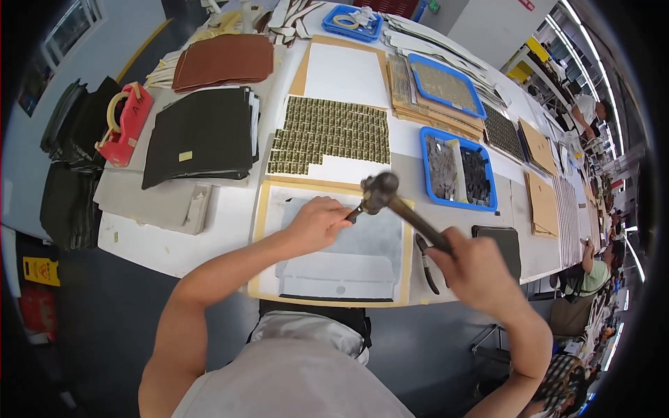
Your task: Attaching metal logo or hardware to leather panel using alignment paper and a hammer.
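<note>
My right hand (468, 268) grips the wooden handle of a hammer (380, 189), whose dark metal head hangs just above a thin dark punch tool (353, 213). My left hand (317, 221) pinches that tool upright on a grey pad (373, 240) lying on a white-and-tan work board (265, 209). A white strip (334, 268) lies across the pad's near part.
Pliers (425, 261) lie right of the board beside a dark pad (503, 244). Beyond are a sheet of small olive pieces (331, 132), a blue tray of grey and black pieces (456, 171), black sheets (202, 132), brown sheets (223, 59), a red tape dispenser (125, 125). People sit at far right.
</note>
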`<state>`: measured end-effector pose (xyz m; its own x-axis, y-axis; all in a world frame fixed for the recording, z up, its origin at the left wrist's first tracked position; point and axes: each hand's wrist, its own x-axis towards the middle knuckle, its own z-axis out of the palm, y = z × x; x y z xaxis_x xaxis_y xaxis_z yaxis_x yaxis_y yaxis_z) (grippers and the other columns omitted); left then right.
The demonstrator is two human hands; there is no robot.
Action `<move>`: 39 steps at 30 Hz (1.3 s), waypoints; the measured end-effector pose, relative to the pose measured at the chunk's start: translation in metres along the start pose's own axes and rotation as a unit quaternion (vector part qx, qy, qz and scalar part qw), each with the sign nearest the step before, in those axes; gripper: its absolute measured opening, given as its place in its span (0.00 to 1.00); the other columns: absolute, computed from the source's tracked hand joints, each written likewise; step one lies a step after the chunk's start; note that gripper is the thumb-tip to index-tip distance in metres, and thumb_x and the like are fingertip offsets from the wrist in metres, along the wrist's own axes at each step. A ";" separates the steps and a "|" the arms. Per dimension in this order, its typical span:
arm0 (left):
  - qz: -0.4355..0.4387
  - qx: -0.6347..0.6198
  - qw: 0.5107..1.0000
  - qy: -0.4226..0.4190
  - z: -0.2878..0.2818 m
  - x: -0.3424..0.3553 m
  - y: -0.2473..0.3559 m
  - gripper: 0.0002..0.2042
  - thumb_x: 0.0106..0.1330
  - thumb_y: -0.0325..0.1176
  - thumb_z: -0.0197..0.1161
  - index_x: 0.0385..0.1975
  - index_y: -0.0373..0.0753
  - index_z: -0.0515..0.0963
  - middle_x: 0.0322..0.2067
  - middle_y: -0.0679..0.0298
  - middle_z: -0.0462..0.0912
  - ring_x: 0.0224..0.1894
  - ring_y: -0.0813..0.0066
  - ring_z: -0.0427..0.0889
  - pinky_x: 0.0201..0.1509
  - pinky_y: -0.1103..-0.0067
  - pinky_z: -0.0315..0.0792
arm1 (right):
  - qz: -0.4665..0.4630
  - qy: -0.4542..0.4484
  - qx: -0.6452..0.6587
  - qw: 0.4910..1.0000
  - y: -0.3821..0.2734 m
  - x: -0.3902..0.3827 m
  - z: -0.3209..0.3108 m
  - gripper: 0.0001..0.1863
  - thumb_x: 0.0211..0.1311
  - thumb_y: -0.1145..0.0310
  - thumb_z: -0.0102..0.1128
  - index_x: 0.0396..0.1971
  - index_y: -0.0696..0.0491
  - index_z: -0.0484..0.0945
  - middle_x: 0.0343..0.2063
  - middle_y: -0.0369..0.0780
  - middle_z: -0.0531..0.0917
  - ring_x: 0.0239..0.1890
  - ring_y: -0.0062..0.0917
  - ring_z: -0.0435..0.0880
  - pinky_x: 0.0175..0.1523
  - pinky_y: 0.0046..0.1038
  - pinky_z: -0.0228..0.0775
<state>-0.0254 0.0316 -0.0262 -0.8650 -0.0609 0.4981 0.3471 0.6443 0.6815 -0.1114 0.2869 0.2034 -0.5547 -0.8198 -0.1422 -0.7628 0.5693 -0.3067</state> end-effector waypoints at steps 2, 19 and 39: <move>-0.011 0.010 1.000 -0.007 -0.007 -0.005 0.000 0.09 0.62 0.28 0.69 0.40 0.34 0.85 0.29 0.58 0.83 0.34 0.57 0.81 0.44 0.65 0.74 | 0.027 0.063 0.049 0.996 -0.019 0.006 -0.037 0.15 0.69 0.65 0.65 0.29 0.60 0.73 0.17 0.51 0.79 0.18 0.46 0.82 0.24 0.42 0.69; -0.031 0.031 0.999 -0.025 -0.009 0.000 0.009 0.08 0.62 0.28 0.70 0.39 0.32 0.85 0.33 0.54 0.85 0.37 0.53 0.83 0.45 0.66 0.76 | 0.119 0.090 0.137 0.979 0.078 -0.015 0.045 0.14 0.67 0.63 0.65 0.34 0.61 0.77 0.16 0.48 0.77 0.19 0.45 0.80 0.28 0.41 0.69; -0.054 0.056 0.988 -0.133 0.090 0.142 -0.015 0.11 0.66 0.33 0.67 0.43 0.35 0.79 0.30 0.46 0.85 0.39 0.42 0.84 0.44 0.56 0.75 | 0.173 0.053 -0.021 0.983 0.110 -0.040 0.147 0.32 0.45 0.53 0.79 0.51 0.52 0.81 0.44 0.47 0.83 0.47 0.44 0.85 0.50 0.40 0.79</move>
<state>-0.1859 0.0822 -0.0142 -0.9644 0.0587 0.2579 0.2184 0.7268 0.6513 -0.1240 0.3733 0.0372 -0.8137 -0.5662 -0.1314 -0.5335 0.8173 -0.2177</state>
